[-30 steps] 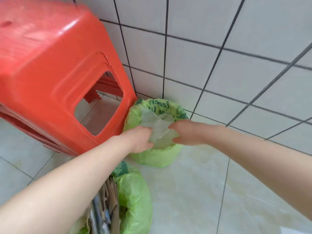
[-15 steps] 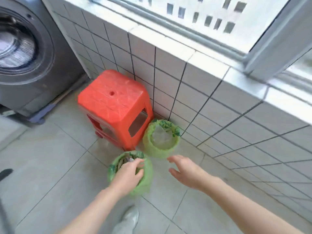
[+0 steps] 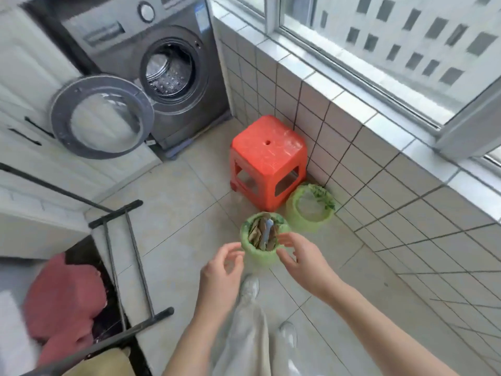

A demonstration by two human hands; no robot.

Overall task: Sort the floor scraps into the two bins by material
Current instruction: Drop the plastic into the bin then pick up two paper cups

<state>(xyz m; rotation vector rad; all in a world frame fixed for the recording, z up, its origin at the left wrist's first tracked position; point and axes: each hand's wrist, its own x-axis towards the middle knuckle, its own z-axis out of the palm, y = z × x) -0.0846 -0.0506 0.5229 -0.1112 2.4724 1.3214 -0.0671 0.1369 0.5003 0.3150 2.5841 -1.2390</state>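
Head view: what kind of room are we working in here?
Most likely a home laundry area or enclosed balcony: a front-loading washing machine with its door open, a tiled wall under a big window, and a drying rack on the floor.

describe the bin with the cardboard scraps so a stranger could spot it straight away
Find the red stool by the tiled wall; two green-bagged bins stand on the floor in front of it. The cardboard bin is the one farther from the wall. It is stuffed with brown scraps, while its neighbour shows only pale contents.
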